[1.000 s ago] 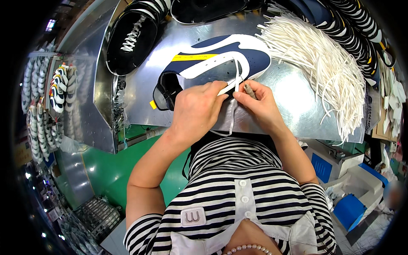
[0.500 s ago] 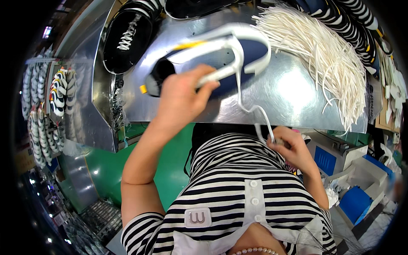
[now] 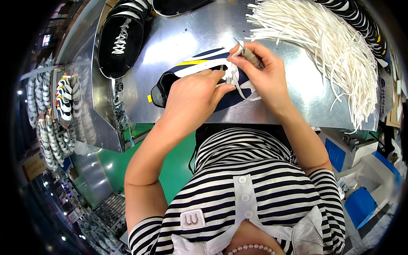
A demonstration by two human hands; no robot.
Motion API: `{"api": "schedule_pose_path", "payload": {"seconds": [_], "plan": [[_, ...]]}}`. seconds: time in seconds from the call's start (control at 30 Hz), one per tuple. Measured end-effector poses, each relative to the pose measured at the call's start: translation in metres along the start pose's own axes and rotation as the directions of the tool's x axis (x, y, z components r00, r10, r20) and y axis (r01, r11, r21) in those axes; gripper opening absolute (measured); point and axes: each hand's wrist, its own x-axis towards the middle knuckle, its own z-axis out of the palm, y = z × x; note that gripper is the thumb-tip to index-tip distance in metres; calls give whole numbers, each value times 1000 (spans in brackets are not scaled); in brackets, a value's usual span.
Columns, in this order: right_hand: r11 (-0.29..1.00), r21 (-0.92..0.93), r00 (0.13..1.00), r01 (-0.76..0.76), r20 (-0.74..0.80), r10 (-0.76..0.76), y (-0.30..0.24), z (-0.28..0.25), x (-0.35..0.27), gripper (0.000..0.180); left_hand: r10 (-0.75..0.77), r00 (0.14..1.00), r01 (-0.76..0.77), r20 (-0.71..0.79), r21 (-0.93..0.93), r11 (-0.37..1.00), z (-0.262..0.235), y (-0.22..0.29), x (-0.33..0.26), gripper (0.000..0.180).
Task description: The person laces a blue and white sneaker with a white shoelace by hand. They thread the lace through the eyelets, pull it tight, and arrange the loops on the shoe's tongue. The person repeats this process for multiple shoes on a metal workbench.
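Observation:
A navy and white shoe upper [image 3: 227, 101] with a yellow stripe lies on the metal table, its dark heel opening to the left. My left hand [image 3: 193, 95] is closed on the upper's near side, thumb and fingers pinching by the eyelet area. My right hand [image 3: 270, 72] grips a small tool [image 3: 251, 57] with a grey wrapped handle and a thin tip, just above the upper. A white shoelace [image 3: 241, 88] runs across the eyelets between both hands. Its exact path is partly hidden by my fingers.
A thick bundle of white laces [image 3: 323, 55] lies on the right of the metal table [image 3: 178, 36]. At the left stands a laced black shoe upper [image 3: 121, 46]. Striped uppers [image 3: 361, 21] are stacked at the far right. Several uppers hang on a rack [image 3: 63, 100] beyond the table's left side.
My right hand has come up from the table's near edge to the upper, bringing the tool. The shoelace no longer stretches down toward my waist. The upper now lies flatter.

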Motion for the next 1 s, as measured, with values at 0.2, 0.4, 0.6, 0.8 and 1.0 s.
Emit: {"api": "schedule_pose_path", "payload": {"seconds": [0.2,0.4,0.6,0.8,1.0], "plan": [[997,-68,999,-37,-24,35,9,-8,3,22,-100,995,99,-6,-13,995,20,-6,11,14],[951,-227,958,-211,146,247,-6,-32,-42,21,-156,979,186,134,-255,949,16,-11,18,16],[913,-402,965,-70,205,164,-2,-30,-54,15,-125,978,177,168,-345,922,15,-13,17,18],[902,-430,969,-31,207,132,7,-29,-51,14,-117,968,177,224,-274,945,13,-13,18,14],[706,-702,945,94,286,159,-6,-16,-43,16,-9,1000,14,22,-256,967,27,-7,-3,17]]}}
